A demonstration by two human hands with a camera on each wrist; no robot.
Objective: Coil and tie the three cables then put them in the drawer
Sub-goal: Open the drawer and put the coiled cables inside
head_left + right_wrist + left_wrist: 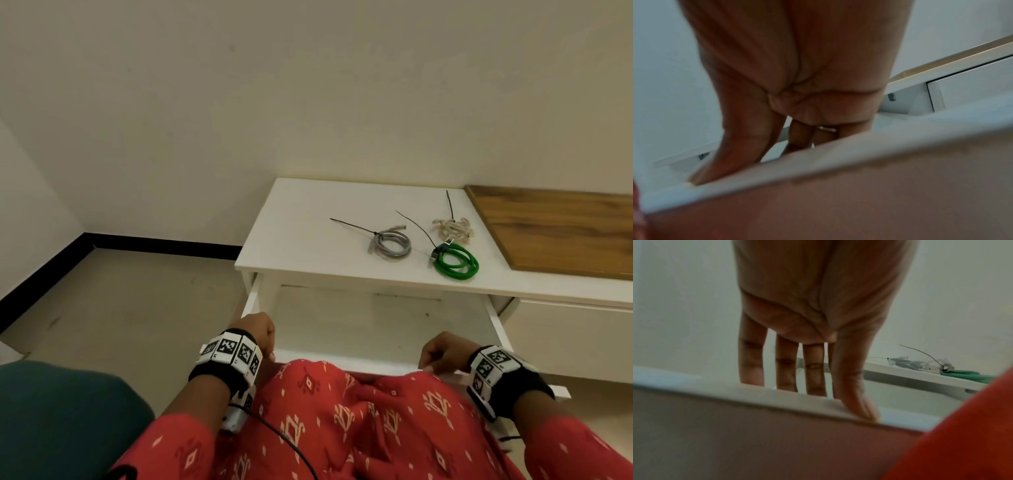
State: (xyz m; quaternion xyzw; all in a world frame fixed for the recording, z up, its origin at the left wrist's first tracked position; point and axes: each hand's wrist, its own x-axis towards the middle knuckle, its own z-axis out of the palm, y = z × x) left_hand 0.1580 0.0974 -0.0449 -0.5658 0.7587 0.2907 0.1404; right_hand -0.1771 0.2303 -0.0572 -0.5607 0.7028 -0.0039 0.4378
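Three coiled cables, each tied with a black zip tie, lie on the white cabinet top (pixel 301 219): a grey cable (pixel 390 244), a green cable (pixel 455 262) and a beige cable (pixel 454 229). Below them the drawer (pixel 376 325) stands pulled out with nothing inside. My left hand (pixel 262 334) grips the left end of the drawer front (pixel 342 355), and my right hand (pixel 442 353) grips its right end. In the left wrist view my left hand (pixel 812 378) has fingers inside the drawer front (pixel 777 434) and thumb on its top edge. My right hand (pixel 797 138) holds the drawer front (pixel 879 186) likewise.
A brown wooden board (pixel 561 229) lies on the cabinet top right of the cables. A closed white drawer (pixel 565 339) sits to the right of the pulled-out one. My red patterned lap (pixel 342 421) presses against the drawer front. A dark green seat (pixel 61 421) is at lower left.
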